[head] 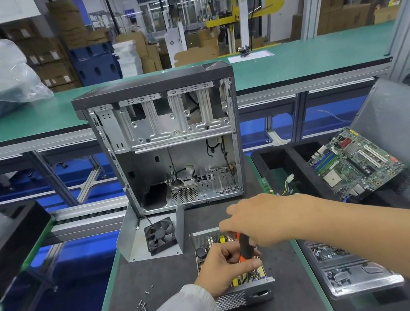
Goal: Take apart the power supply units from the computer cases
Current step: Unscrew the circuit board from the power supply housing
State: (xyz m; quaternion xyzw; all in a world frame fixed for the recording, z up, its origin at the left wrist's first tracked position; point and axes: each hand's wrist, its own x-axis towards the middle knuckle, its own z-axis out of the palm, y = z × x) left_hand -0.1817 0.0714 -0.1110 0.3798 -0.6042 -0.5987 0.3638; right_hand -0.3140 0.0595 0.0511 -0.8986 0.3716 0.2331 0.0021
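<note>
Head view: opened power supply unit (235, 277) lying flat on the dark bench (163, 279), near the front edge, directly under both hands. Left hand (224, 271) resting on the unit's middle, fingers curled and pinching the lower end of a screwdriver (245, 246) with a black and orange handle. Right hand (256, 220) reaching in from the right, above the unit's far end, fingers curled round the top of the same handle. Screwdriver standing roughly upright over the unit's circuit board; tip hidden behind the left hand.

Unit's cover off: perforated metal walls at near and far ends, yellow components and a black round part visible inside. Separated sheet-metal cover (151, 231) lying just behind and left of the unit, with a black fan (160, 235) resting in it. Loose screws (140, 305) scattered on the bench left of the unit. Empty computer case (167, 139) standing upright behind, side open, well beyond the hands. Motherboard (352, 163) lying tilted in a black tray (277, 155) to the right.
</note>
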